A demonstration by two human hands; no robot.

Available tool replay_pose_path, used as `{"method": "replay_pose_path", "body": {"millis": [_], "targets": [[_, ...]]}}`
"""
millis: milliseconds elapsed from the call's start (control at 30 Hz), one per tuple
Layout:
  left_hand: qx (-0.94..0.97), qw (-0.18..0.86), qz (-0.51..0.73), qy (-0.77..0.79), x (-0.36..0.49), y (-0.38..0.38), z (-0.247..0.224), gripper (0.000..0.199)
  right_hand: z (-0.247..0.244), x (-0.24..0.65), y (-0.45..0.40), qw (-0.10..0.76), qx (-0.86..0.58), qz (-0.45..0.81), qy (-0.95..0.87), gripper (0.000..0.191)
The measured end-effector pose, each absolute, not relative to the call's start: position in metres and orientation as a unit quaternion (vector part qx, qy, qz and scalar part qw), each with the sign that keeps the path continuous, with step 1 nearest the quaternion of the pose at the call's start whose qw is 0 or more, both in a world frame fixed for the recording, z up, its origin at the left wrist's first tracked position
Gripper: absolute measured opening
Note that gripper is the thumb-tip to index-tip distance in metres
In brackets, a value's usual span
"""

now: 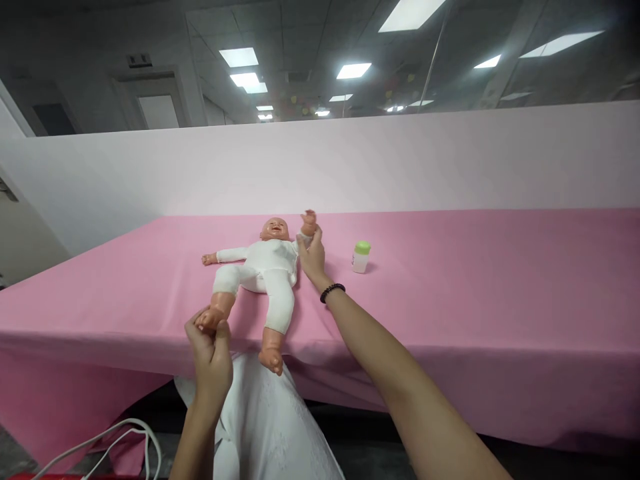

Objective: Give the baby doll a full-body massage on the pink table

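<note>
A baby doll [273,259] in a white cloth body lies on its back on the pink-covered table [475,280], head toward the wall. My left hand [210,343] is closed round the doll's foot on the left, near the table's front edge. My right hand [313,257], below a dark beaded bracelet [332,292], grips the doll's raised arm at the wrist. The doll's other arm stretches out to the left, and its other foot hangs over the front edge. To the right of my right hand stands a small container [361,259] with a green lid, upright and untouched.
A white wall [400,163] runs behind the table, with dark glass [320,60] above it reflecting ceiling lights. White cables [130,427] loop at the lower left. White clothing [265,420] on my lap sits against the table's front edge.
</note>
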State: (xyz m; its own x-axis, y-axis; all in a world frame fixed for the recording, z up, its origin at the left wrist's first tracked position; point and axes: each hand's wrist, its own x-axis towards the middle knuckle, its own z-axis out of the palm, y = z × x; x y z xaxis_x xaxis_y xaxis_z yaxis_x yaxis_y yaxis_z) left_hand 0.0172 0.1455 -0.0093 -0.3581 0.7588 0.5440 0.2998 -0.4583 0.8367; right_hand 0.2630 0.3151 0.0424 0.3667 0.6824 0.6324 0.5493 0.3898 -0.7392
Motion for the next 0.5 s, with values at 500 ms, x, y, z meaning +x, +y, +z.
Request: {"method": "replay_pose_path", "body": {"millis": [500], "targets": [[0.621,0.169,0.531,0.551,0.049,0.190,0.019,0.032,0.037,0.254,0.310,0.493,-0.431,-0.012,-0.756,0.048]]}}
